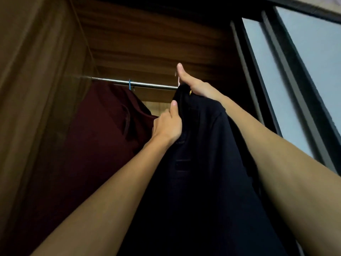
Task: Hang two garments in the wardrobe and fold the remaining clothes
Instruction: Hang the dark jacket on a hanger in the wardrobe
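At the centre of the frame, just below the right end of the wardrobe rail (134,83), the dark garment (199,163) is held up by both hands. The right hand (195,85) clasps its top by the collar, thumb stretched straight upward and fingers hidden behind the cloth. A pale hanger hook (177,79) shows just beside that thumb, at rail height. The left hand (167,126) pinches the garment's left edge lower down, thumb pointing up.

The garment's long axis runs from the collar at upper centre down to the bottom edge of the frame, widening as it falls, collar end uppermost.

To the left, a maroon garment (103,126) hangs from a blue hook (130,85) on the rail. Bare rail lies between that hook and the right hand, and a narrow gap between the two garments shows the pale back panel (156,106). The wardrobe's brown side wall (36,89) closes the left, its wooden top panel (147,43) lies close above the rail, and a dark door frame (258,80) bounds the right.
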A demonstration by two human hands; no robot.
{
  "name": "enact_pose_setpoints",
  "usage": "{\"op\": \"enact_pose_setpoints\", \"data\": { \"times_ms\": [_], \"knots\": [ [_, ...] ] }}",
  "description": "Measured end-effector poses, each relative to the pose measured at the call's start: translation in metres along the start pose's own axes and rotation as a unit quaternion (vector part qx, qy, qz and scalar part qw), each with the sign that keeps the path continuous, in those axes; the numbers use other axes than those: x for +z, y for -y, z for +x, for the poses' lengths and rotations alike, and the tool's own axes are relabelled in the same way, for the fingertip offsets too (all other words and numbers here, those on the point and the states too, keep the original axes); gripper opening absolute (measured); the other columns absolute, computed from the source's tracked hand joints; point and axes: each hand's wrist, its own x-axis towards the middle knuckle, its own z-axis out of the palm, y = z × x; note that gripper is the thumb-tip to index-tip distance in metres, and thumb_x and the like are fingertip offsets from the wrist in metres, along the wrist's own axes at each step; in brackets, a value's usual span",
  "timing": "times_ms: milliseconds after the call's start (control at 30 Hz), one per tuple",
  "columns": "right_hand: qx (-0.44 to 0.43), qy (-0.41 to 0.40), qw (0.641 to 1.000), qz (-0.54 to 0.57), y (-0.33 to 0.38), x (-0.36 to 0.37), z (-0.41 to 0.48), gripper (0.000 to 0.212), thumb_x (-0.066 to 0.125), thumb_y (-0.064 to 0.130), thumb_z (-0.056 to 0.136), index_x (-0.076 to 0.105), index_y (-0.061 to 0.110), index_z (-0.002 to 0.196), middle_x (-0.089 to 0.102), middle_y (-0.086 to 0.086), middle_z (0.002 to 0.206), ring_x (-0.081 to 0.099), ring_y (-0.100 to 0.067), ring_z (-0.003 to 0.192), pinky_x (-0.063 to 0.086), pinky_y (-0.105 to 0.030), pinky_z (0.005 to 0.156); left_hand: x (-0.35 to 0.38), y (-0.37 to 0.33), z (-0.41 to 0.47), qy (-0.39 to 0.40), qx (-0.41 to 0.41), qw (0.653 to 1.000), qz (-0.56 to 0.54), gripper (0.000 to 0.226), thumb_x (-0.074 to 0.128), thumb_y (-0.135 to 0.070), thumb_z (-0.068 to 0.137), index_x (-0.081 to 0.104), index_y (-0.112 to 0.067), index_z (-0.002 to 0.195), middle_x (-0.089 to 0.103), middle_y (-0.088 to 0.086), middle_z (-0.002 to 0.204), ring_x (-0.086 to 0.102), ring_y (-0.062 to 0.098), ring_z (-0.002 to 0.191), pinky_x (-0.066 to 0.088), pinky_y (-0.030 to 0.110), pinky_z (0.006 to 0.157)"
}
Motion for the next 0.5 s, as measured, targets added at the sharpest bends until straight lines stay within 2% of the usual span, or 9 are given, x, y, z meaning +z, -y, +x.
{"op": "enact_pose_setpoints", "data": {
  "times_ms": [33, 67, 100, 200, 300, 433, 500],
  "knots": [
    [0.001, -0.013, 1.0, 0.013, -0.006, -0.001, 0.014, 0.096, 0.061, 0.088, 0.063, 0.061, 0.018, 0.129, 0.057, 0.002, 0.132, 0.06, -0.014, 0.109, 0.045, -0.026, 0.076, 0.005, 0.003, 0.015, -0.008, -0.002, 1.0, 0.008, 0.068, 0.008, -0.054, 0.104, 0.047, -0.016, 0.146, 0.049, 0.014, 0.148, 0.037, 0.036, 0.141, 0.028, 0.041, 0.112],
    [-0.002, -0.012, 1.0, 0.023, -0.009, -0.002, 0.024, 0.108, 0.066, 0.086, 0.06, 0.054, 0.015, 0.14, 0.057, -0.001, 0.136, 0.062, -0.017, 0.11, 0.047, -0.027, 0.076, 0.01, 0.006, 0.029, -0.015, -0.007, 1.0, 0.016, 0.068, 0.009, -0.054, 0.105, 0.048, -0.015, 0.144, 0.05, 0.015, 0.147, 0.039, 0.036, 0.139, 0.029, 0.04, 0.111],
    [-0.009, -0.009, 0.999, 0.03, -0.012, -0.002, 0.036, 0.112, 0.069, 0.083, 0.062, 0.047, 0.012, 0.146, 0.056, -0.003, 0.139, 0.062, -0.02, 0.115, 0.047, -0.029, 0.083, 0.014, 0.007, 0.042, -0.022, -0.012, 0.999, 0.023, 0.068, 0.01, -0.053, 0.105, 0.05, -0.013, 0.142, 0.052, 0.016, 0.145, 0.042, 0.037, 0.137, 0.031, 0.04, 0.109],
    [-0.015, -0.012, 0.999, 0.05, -0.013, 0.001, 0.069, 0.116, 0.071, 0.077, 0.067, 0.034, 0.008, 0.152, 0.05, -0.007, 0.147, 0.056, -0.026, 0.126, 0.045, -0.036, 0.101, 0.029, 0.009, 0.074, -0.026, -0.031, 0.999, 0.026, 0.064, 0.014, -0.047, 0.107, 0.05, -0.008, 0.142, 0.052, 0.018, 0.144, 0.044, 0.036, 0.135, 0.033, 0.038, 0.108],
    [-0.007, -0.005, 0.999, 0.042, -0.032, 0.007, 0.101, 0.113, 0.066, 0.079, 0.069, 0.036, 0.008, 0.152, 0.044, -0.009, 0.153, 0.052, -0.025, 0.131, 0.042, -0.035, 0.108, 0.043, 0.016, 0.089, -0.018, -0.039, 0.999, 0.029, 0.055, 0.021, -0.04, 0.108, 0.046, -0.007, 0.143, 0.048, 0.018, 0.147, 0.042, 0.036, 0.137, 0.033, 0.036, 0.107],
    [0.042, 0.017, 0.999, -0.027, -0.077, 0.025, 0.112, 0.101, 0.057, 0.08, 0.076, 0.043, 0.011, 0.149, 0.047, -0.01, 0.149, 0.054, -0.026, 0.128, 0.043, -0.033, 0.103, 0.065, 0.049, 0.086, 0.025, -0.072, 0.996, 0.049, 0.054, 0.022, -0.039, 0.108, 0.047, -0.008, 0.144, 0.048, 0.018, 0.148, 0.041, 0.036, 0.139, 0.032, 0.037, 0.111],
    [0.048, 0.024, 0.998, -0.014, -0.086, 0.029, 0.111, 0.099, 0.056, 0.079, 0.079, 0.041, 0.012, 0.15, 0.047, -0.008, 0.149, 0.054, -0.024, 0.126, 0.044, -0.03, 0.093, 0.074, 0.063, 0.079, 0.028, -0.075, 0.995, 0.052, 0.055, 0.02, -0.04, 0.108, 0.049, -0.009, 0.144, 0.049, 0.015, 0.147, 0.041, 0.035, 0.138, 0.032, 0.037, 0.111]
  ]
}}
